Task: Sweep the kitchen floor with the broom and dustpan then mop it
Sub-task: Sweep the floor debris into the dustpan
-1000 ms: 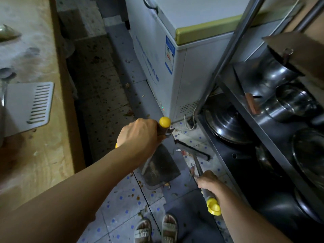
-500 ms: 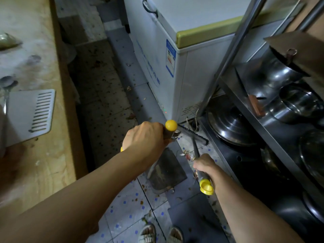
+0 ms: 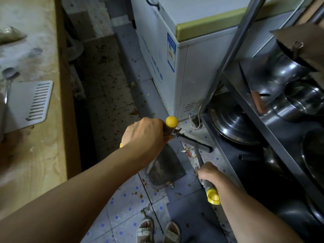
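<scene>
Dustpan (image 3: 164,165), a dark, dusty, flat-bottomed scoop, is seen on the speckled tile floor (image 3: 122,204), farther from the feet than half a second earlier. Its upright handle, capped by a round yellow knob, is gripped by the left hand (image 3: 145,135), whose fingers are curled tightly round it. To the right, the broom (image 3: 198,146) has been drawn back from the freezer (image 3: 175,55); its long black bristle head lies beside a small heap of scraps (image 3: 188,152). Its thin metal shaft, ending in a yellow loop, is clenched by the right hand (image 3: 210,174), close to the steel rack (image 3: 273,123) of shiny pots.
</scene>
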Tool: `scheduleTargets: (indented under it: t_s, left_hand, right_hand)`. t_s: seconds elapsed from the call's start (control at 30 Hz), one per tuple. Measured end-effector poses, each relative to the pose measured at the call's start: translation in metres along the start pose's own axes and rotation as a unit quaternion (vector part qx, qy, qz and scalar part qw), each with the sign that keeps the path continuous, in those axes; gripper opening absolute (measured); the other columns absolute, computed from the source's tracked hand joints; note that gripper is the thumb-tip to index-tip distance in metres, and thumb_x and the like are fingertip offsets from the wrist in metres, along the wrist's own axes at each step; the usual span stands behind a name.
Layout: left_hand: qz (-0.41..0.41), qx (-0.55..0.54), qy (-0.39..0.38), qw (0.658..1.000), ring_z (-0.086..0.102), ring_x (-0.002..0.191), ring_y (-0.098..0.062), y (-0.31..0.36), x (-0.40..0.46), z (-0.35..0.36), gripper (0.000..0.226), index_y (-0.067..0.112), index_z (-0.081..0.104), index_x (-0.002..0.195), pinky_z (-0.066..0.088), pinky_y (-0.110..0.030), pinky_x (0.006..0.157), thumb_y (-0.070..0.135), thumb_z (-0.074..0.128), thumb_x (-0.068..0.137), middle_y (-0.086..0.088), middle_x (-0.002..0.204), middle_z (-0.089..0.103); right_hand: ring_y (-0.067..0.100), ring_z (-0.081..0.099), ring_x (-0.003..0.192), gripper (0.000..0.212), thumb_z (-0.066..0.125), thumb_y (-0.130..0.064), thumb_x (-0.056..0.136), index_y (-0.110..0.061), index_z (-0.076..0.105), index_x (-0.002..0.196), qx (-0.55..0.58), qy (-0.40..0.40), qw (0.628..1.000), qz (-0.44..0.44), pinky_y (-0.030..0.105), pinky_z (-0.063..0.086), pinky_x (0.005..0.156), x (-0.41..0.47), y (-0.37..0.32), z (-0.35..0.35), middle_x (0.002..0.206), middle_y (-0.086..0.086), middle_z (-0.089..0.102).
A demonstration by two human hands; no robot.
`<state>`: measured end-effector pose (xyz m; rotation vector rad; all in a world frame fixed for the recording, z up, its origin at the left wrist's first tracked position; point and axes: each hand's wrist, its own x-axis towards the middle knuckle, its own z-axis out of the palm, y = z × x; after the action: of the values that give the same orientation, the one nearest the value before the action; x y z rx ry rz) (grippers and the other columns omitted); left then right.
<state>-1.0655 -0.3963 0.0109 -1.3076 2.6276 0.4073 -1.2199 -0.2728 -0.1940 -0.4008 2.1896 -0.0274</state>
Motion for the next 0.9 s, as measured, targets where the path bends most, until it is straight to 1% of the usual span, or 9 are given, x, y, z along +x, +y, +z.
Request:
scheduleTargets:
  t_s: [0.13, 0.23, 0.37, 0.47, 0.5, 0.6, 0.67, 0.8, 0.9]
  left_hand:
    - [0.012, 0.002, -0.001, 1.0, 0.054, 0.077, -0.026, 0.005, -0.009, -0.002, 0.032, 0.024, 0.042, 0.082, 0.038, -0.029, 0.065, 0.055, 0.049, 0.09, 0.0, 0.077, 0.046]
    - [0.02, 0.005, -0.007, 1.0, 0.058, 0.081, -0.028, 0.007, -0.014, -0.002, 0.032, 0.024, 0.042, 0.082, 0.038, -0.029, 0.066, 0.054, 0.048, 0.09, 0.0, 0.078, 0.047]
    - [0.037, 0.003, -0.013, 0.999, 0.062, 0.085, -0.029, 0.006, -0.019, 0.003, 0.03, 0.024, 0.049, 0.084, 0.042, -0.029, 0.066, 0.053, 0.049, 0.09, -0.001, 0.08, 0.051]
    - [0.044, -0.003, -0.016, 0.999, 0.063, 0.086, -0.03, 0.006, -0.02, 0.009, 0.031, 0.022, 0.057, 0.092, 0.045, -0.031, 0.068, 0.052, 0.049, 0.091, -0.005, 0.088, 0.062]
    - [0.045, -0.009, -0.016, 0.999, 0.063, 0.087, -0.03, 0.006, -0.02, 0.01, 0.029, 0.022, 0.057, 0.092, 0.045, -0.031, 0.069, 0.051, 0.05, 0.091, -0.006, 0.091, 0.064]
    - [0.043, -0.012, -0.015, 0.999, 0.063, 0.089, -0.032, 0.01, -0.017, 0.015, 0.026, 0.022, 0.058, 0.091, 0.043, -0.031, 0.069, 0.047, 0.053, 0.091, -0.008, 0.095, 0.065]
    - [0.043, -0.002, -0.017, 0.999, 0.062, 0.088, -0.032, 0.015, -0.014, 0.018, 0.029, 0.018, 0.06, 0.094, 0.042, -0.03, 0.067, 0.046, 0.053, 0.091, -0.008, 0.095, 0.065]
    - [0.05, 0.0, -0.017, 0.999, 0.063, 0.088, -0.032, 0.025, -0.007, 0.025, 0.026, 0.017, 0.061, 0.096, 0.042, -0.031, 0.067, 0.041, 0.052, 0.093, -0.009, 0.097, 0.065]
    - [0.057, 0.004, -0.017, 0.998, 0.063, 0.089, -0.033, 0.032, -0.001, 0.03, 0.029, 0.017, 0.061, 0.098, 0.045, -0.032, 0.069, 0.042, 0.046, 0.095, -0.009, 0.097, 0.066]
  right_hand:
    - [0.023, 0.061, 0.113, 0.039, 0.055, -0.018, 0.091, -0.001, 0.053, 0.127, -0.021, 0.001, 1.0, 0.02, 0.021, 0.043, 0.069, -0.021, 0.03, 0.003, 0.117, 0.01, 0.061]
    - [0.021, 0.059, 0.116, 0.039, 0.053, -0.018, 0.093, 0.001, 0.05, 0.128, -0.032, 0.004, 0.999, 0.017, 0.018, 0.045, 0.075, -0.037, 0.045, 0.005, 0.126, 0.011, 0.057]
    - [0.021, 0.061, 0.107, 0.037, 0.055, -0.019, 0.091, 0.001, 0.055, 0.122, -0.007, -0.004, 1.0, 0.021, 0.017, 0.04, 0.052, -0.055, 0.057, 0.003, 0.104, 0.009, 0.058]
    - [0.019, 0.061, 0.086, 0.033, 0.06, -0.017, 0.086, 0.003, 0.064, 0.112, 0.024, -0.009, 0.999, 0.026, 0.016, 0.034, 0.044, -0.06, 0.068, 0.006, 0.092, 0.009, 0.061]
    - [0.021, 0.063, 0.085, 0.032, 0.062, -0.016, 0.084, 0.004, 0.065, 0.108, 0.04, -0.009, 0.999, 0.03, 0.015, 0.033, 0.043, -0.06, 0.071, 0.008, 0.091, 0.01, 0.062]
    - [0.027, 0.068, 0.086, 0.032, 0.064, -0.015, 0.08, 0.006, 0.066, 0.103, 0.108, -0.001, 0.993, 0.043, 0.021, 0.048, 0.055, -0.055, 0.078, 0.013, 0.09, 0.015, 0.066]
    - [0.029, 0.067, 0.08, 0.033, 0.064, -0.014, 0.081, 0.009, 0.065, 0.104, 0.155, 0.0, 0.986, 0.055, 0.031, 0.053, 0.066, -0.05, 0.078, 0.013, 0.088, 0.018, 0.065]
    - [0.025, 0.063, 0.082, 0.029, 0.063, -0.014, 0.087, 0.009, 0.064, 0.105, 0.216, -0.002, 0.972, 0.093, 0.03, 0.053, 0.072, -0.041, 0.074, 0.008, 0.091, 0.016, 0.064]
    - [0.023, 0.059, 0.082, 0.027, 0.062, -0.011, 0.089, 0.009, 0.062, 0.107, 0.248, 0.0, 0.961, 0.122, 0.027, 0.048, 0.069, -0.031, 0.077, 0.012, 0.1, 0.016, 0.063]
